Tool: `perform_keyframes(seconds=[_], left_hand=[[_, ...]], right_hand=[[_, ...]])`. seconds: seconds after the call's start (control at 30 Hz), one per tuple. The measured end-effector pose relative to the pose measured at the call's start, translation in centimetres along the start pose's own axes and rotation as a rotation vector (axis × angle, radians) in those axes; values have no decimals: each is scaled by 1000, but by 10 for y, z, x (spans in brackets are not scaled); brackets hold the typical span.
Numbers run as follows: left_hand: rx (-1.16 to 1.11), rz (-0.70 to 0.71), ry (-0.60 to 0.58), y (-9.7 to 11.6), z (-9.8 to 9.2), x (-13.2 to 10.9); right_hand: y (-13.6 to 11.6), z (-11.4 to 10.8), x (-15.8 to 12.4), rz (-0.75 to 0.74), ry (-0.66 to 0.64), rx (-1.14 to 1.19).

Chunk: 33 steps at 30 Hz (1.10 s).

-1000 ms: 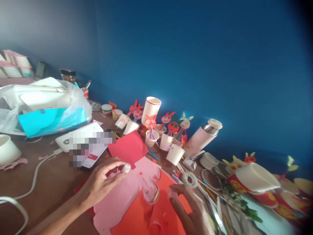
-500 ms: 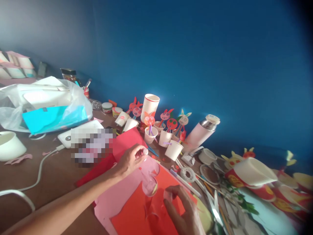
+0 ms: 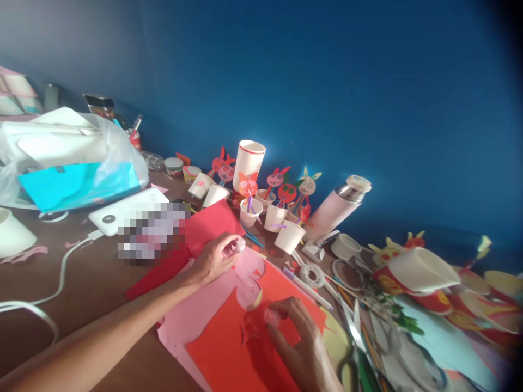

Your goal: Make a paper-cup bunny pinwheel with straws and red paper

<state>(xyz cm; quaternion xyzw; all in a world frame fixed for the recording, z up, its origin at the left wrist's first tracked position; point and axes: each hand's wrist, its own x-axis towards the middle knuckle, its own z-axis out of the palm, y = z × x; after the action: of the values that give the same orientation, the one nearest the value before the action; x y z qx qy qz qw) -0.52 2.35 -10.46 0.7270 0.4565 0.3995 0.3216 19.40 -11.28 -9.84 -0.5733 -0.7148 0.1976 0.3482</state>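
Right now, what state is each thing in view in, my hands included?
Left hand: pinching a small pale piece
Right hand: pinching a translucent piece
Scissors: open
White device: cable plugged in
Flask: closed
Dark-topped jar: closed
Cup stack: upright
Orange sheet: lying flat
Plastic bag: filled

Pale bit in left hand, clear bit in right hand: too blurred to tell. Phone pixelated; left cup cut off.

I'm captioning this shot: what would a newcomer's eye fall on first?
Probably the blue wall, filling most of the upper half. Next, the bright paper faces above white cups before it, a pink flask to their right. Nearest, an orange sheet lies below the right hand.
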Motion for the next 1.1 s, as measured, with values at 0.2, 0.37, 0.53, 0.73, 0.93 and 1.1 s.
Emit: perform_keyframes(seconds=[0.2, 0.37, 0.53, 0.73, 0.93, 1.1], left_hand=[[141, 98, 169, 15, -23, -8], [47, 377, 233, 33, -27, -25], [-28, 490, -360, 36, -2, -44], [7, 434, -566, 28, 10, -49], [4, 443, -588, 27, 9, -47], [-8, 432, -562, 26, 11, -47]], right_hand=[[7, -4, -3, -50, -56, -59], [14, -6, -4, 11, -20, -54], [4, 1, -4, 12, -98, -99], [4, 8, -6, -91, -128, -179], [-1, 8, -6, -132, -114, -246], [-7, 6, -3, -171, -131, -259]])
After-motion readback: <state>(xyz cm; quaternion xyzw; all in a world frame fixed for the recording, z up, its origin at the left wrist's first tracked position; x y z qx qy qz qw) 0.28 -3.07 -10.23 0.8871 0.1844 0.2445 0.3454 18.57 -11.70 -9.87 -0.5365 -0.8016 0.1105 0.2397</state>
